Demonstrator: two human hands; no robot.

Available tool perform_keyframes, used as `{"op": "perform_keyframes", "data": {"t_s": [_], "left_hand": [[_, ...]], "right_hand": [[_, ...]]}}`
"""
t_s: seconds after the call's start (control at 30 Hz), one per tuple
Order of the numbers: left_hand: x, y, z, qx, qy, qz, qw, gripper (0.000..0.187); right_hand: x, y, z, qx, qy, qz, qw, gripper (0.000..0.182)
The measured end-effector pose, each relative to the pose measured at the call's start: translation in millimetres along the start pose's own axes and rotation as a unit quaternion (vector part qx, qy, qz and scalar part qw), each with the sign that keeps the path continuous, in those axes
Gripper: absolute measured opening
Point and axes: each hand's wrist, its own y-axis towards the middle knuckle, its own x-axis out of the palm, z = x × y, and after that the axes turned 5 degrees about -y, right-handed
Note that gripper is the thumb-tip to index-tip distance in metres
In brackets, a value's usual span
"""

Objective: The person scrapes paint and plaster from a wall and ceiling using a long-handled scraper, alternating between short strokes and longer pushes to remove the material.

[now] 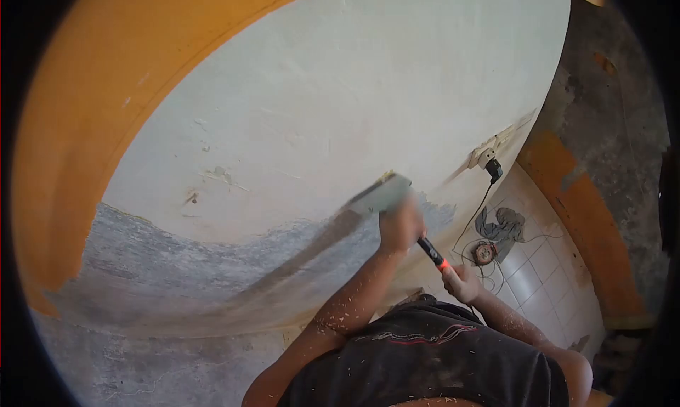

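Note:
A wide-bladed scraper [432, 252] with a black handle and an orange band is held in both hands. Its broad blade, blurred by motion, lies at the wall [333, 88], along the line between pale paint and a bare grey area [205, 262]. My left hand [401, 226] is closed round the scraper just behind the blade and partly smeared. Lower down, my right hand [462, 283] grips the handle by the orange band. Small pale flakes cling to both forearms and the dark shirt.
Right of the hands, a black plug [494, 169] sits in a wall socket [483, 156], its cord hanging to the tiled floor [528, 279]. A coiled cable reel [484, 252] and a grey cloth [506, 226] lie there. An orange-painted band [78, 123] borders the wall's left side.

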Motion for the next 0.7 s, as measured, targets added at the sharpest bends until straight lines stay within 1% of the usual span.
{"op": "perform_keyframes", "data": {"t_s": [0.03,0.1,0.17,0.23,0.27,0.3,0.37,0.4,0.5,0.53,0.57,0.63,0.7], "left_hand": [[4,-1,4,-0.002,-0.003,0.007,1.000,0.029],[9,-1,10,-0.002,-0.011,-0.013,1.000,0.030],[1,-5,4,0.002,-0.008,-0.005,1.000,0.030],[-12,-8,-7,-0.017,-0.012,0.035,0.999,0.031],[-16,-8,-10,-0.019,-0.009,0.040,0.999,0.030],[-9,-7,-1,-0.018,-0.006,0.040,0.999,0.030],[11,-12,23,0.017,0.034,0.019,0.999,0.031],[16,-12,31,0.043,0.050,-0.009,0.998,0.031],[13,-11,30,0.042,0.030,-0.024,0.998,0.031],[8,-13,23,0.036,0.024,0.003,0.999,0.032],[-1,-15,14,0.040,0.025,0.000,0.999,0.032],[-6,-18,7,-0.016,-0.010,0.052,0.999,0.033],[-5,-15,7,-0.030,0.003,0.062,0.998,0.034]], "right_hand": [[-2,0,-6,0.004,-0.002,-0.006,1.000,0.052],[-6,-1,-19,-0.042,0.054,-0.003,0.998,0.048],[-4,0,-6,-0.035,0.044,-0.021,0.998,0.047],[1,-2,4,0.025,0.046,-0.052,0.997,0.050],[3,-1,9,0.020,0.041,-0.057,0.997,0.050],[1,-1,-1,0.018,0.044,-0.058,0.997,0.050],[1,-12,-35,0.006,0.135,-0.091,0.987,0.048],[0,-11,-42,-0.019,0.189,-0.119,0.975,0.046],[1,-4,-32,-0.026,0.218,-0.130,0.967,0.045],[0,-7,-35,-0.029,0.162,-0.100,0.981,0.049],[0,-9,-31,-0.035,0.161,-0.100,0.981,0.049],[-4,-13,-26,-0.001,0.060,-0.089,0.994,0.049],[-8,-11,-26,0.014,0.062,-0.088,0.994,0.052]]}}
